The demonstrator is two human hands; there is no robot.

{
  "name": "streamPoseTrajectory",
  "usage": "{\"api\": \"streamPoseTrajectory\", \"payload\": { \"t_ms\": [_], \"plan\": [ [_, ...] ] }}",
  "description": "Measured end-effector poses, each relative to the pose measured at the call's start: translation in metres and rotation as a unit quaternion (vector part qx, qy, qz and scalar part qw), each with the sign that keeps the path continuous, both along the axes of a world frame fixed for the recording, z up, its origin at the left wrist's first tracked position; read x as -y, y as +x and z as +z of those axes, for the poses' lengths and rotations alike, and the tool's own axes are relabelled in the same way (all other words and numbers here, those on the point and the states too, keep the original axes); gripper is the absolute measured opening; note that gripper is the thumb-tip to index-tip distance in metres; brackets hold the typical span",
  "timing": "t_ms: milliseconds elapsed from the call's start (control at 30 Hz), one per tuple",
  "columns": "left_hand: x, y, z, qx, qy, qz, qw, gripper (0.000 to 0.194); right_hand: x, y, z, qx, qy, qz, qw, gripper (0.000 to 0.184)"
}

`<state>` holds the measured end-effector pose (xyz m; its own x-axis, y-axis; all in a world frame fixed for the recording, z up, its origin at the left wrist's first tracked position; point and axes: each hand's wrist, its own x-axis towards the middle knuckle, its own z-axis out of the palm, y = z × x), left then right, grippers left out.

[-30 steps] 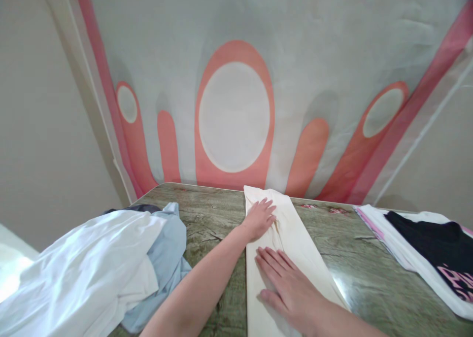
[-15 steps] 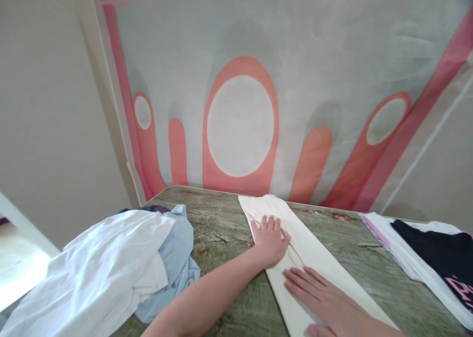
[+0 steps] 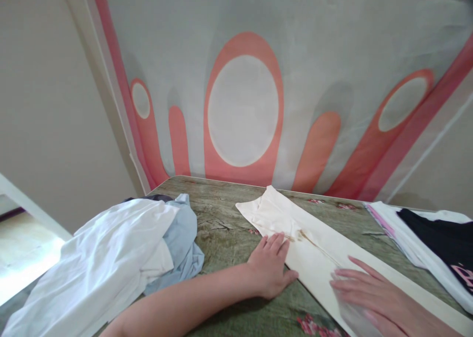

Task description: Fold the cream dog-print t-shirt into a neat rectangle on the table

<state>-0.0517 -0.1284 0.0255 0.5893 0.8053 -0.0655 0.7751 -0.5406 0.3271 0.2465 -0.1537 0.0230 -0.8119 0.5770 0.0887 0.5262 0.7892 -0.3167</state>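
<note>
A long cream garment, folded into a strip, lies slantwise across the table from the far edge down to the lower right. It looks like trousers, with a thin brownish line or cord along its middle and wrinkles near the far end. My left hand rests palm down at its left edge, fingertips on the cloth and thumb stretched out. Lower right, my right hand lies over the strip, slightly blurred, fingers extended. Neither hand grips anything.
Left of my left arm lies a loose heap: a white garment over a light blue one, with dark cloth behind. A black shirt tops folded clothes at the right. The wood-patterned table meets a backdrop.
The cream garment has swung from nearly straight to slanting, its near part moving right. My left hand has slid toward me to its left edge; my right hand has moved right.
</note>
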Motion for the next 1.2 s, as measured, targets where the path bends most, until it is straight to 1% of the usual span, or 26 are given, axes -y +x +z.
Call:
{"api": "streamPoseTrajectory", "payload": {
  "t_ms": [67, 133, 200, 300, 367, 433, 533, 600, 667, 733, 867, 900, 967, 1000, 1067, 1133, 1200],
  "plan": [
    [0.0, -0.003, 0.0, -0.008, 0.016, 0.001, 1.0, 0.07, -0.004, -0.026, 0.012, -0.001, 0.002, 0.0, 1.0, 0.048],
    [-0.001, -0.004, -0.002, -0.008, 0.031, 0.002, 0.999, 0.069, -0.011, -0.059, 0.019, -0.013, 0.004, -0.012, 1.0, 0.047],
    [-0.003, -0.004, -0.004, -0.007, 0.049, -0.005, 0.999, 0.065, -0.018, -0.089, 0.016, -0.026, 0.006, -0.014, 1.0, 0.05],
    [-0.007, -0.008, -0.007, -0.003, 0.086, -0.027, 0.996, 0.059, -0.027, -0.117, 0.001, -0.046, 0.02, -0.037, 0.998, 0.058],
    [-0.009, -0.014, -0.008, -0.005, 0.104, -0.034, 0.994, 0.06, -0.028, -0.124, -0.01, -0.046, 0.019, -0.043, 0.998, 0.063],
    [-0.012, -0.023, -0.007, -0.018, 0.114, -0.035, 0.993, 0.064, -0.028, -0.124, -0.016, -0.035, 0.012, -0.039, 0.999, 0.066],
    [-0.016, -0.037, -0.006, -0.047, 0.128, -0.04, 0.99, 0.069, -0.027, -0.122, -0.017, -0.018, 0.003, -0.034, 0.999, 0.067],
    [-0.017, -0.046, -0.007, -0.063, 0.14, -0.03, 0.988, 0.069, -0.028, -0.122, -0.015, -0.009, -0.004, -0.037, 0.999, 0.067],
    [-0.017, -0.053, -0.007, -0.073, 0.153, 0.0, 0.986, 0.068, -0.028, -0.123, -0.014, -0.004, -0.008, -0.038, 0.999, 0.066],
    [-0.019, -0.059, -0.004, -0.083, 0.165, 0.046, 0.982, 0.065, -0.029, -0.123, -0.014, -0.006, -0.011, -0.037, 0.999, 0.066],
    [-0.033, -0.066, 0.014, -0.103, 0.172, 0.143, 0.969, 0.046, -0.027, -0.122, -0.014, -0.016, -0.022, -0.027, 0.999, 0.065],
    [-0.039, -0.067, 0.019, -0.099, 0.172, 0.154, 0.968, 0.04, -0.027, -0.122, -0.012, -0.018, -0.028, -0.026, 0.999, 0.064],
    [-0.052, -0.066, 0.025, -0.079, 0.171, 0.145, 0.971, 0.033, -0.03, -0.124, -0.004, -0.022, -0.042, -0.021, 0.999, 0.06],
    [-0.06, -0.065, 0.024, -0.068, 0.17, 0.129, 0.975, 0.032, -0.034, -0.125, 0.001, -0.028, -0.047, -0.019, 0.998, 0.058],
    [-0.075, -0.062, 0.017, -0.052, 0.164, 0.095, 0.98, 0.033, -0.05, -0.132, 0.012, -0.049, -0.047, -0.02, 0.997, 0.051],
    [-0.087, -0.06, 0.005, -0.044, 0.157, 0.081, 0.983, 0.04, -0.076, -0.142, 0.021, -0.086, -0.03, -0.039, 0.995, 0.044],
    [-0.094, -0.059, -0.008, -0.037, 0.146, 0.081, 0.985, 0.049, -0.106, -0.156, 0.025, -0.124, -0.014, -0.072, 0.99, 0.04]
  ]
}}
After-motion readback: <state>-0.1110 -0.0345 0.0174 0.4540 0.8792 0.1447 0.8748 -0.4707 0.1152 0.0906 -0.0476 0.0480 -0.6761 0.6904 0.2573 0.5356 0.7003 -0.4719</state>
